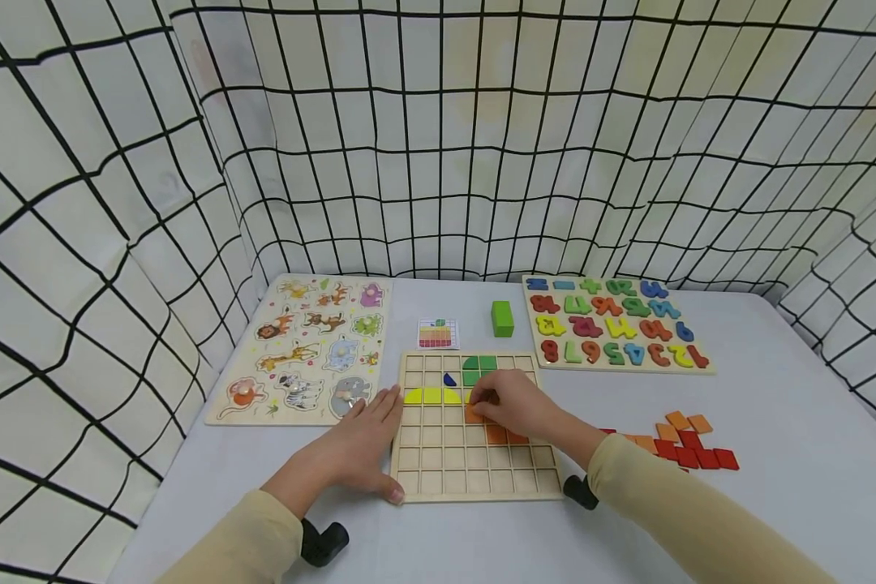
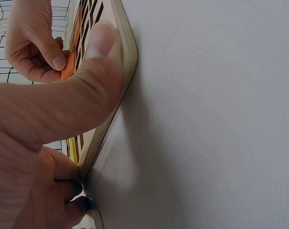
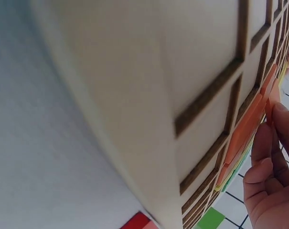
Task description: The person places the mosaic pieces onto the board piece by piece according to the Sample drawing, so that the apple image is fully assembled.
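Note:
My right hand (image 1: pixel 514 401) pinches an orange square tile (image 3: pixel 272 102) between thumb and fingertips, over the middle of a wooden grid board (image 1: pixel 438 484). Along the board's left side lies my left hand (image 1: pixel 361 442), fingers extended toward its edge and the thumb on its near left corner, as the left wrist view also shows (image 2: pixel 103 40). Set in the grid are green pieces (image 1: pixel 479 363), yellow pieces (image 1: pixel 427 396), a small dark blue piece (image 1: pixel 449 379) and orange squares (image 1: pixel 496 435). The right hand partly hides the yellow row and the orange squares.
Loose red (image 1: pixel 706 459) and orange tiles (image 1: pixel 677 420) lie right of the board. Behind it are a pattern card (image 1: pixel 438 333) and a green block (image 1: pixel 502 319). An animal puzzle (image 1: pixel 307 341) stands left, a letter-and-number puzzle (image 1: pixel 620 369) right. Black netting (image 1: pixel 438 146) surrounds the table.

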`<action>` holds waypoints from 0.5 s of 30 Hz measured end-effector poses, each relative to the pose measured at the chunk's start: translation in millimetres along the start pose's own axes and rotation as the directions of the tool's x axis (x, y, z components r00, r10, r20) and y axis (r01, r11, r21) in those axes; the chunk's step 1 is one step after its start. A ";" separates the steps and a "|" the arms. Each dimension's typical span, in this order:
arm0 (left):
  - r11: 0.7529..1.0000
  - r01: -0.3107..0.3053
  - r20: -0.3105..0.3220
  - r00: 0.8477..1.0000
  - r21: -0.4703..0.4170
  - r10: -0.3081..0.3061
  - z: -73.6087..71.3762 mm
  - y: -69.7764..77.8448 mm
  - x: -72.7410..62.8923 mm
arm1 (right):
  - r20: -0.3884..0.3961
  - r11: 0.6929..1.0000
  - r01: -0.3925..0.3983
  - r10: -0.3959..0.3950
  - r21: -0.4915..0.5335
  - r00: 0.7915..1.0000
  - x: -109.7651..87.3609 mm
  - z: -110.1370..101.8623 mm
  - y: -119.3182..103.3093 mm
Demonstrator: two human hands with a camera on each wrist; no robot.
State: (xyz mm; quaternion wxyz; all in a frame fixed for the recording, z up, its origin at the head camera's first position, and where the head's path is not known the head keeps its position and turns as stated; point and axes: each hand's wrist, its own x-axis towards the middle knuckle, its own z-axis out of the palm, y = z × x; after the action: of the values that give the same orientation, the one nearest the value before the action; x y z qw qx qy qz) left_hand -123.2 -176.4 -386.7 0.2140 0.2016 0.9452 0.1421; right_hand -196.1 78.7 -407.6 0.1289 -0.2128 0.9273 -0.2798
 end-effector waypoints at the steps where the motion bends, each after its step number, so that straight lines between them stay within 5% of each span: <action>1: 1.000 -0.001 -0.001 1.000 -0.001 0.001 0.1 -0.1 0.1 | 0.000 1.000 0.003 -0.003 -0.009 1.000 0.0 0.2 -0.4; 15: 1.000 -0.006 -0.004 1.000 -0.009 0.006 1.1 -3.0 1.1 | -0.002 0.994 0.057 -0.058 -0.088 0.998 -6.8 -2.0 -8.6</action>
State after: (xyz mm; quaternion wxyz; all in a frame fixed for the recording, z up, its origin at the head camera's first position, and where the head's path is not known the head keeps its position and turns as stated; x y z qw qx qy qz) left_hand -124.6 -178.4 -389.1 0.2127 0.2035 0.9443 0.1474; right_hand -188.1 76.3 -400.2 0.1091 -0.2442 0.9325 -0.2428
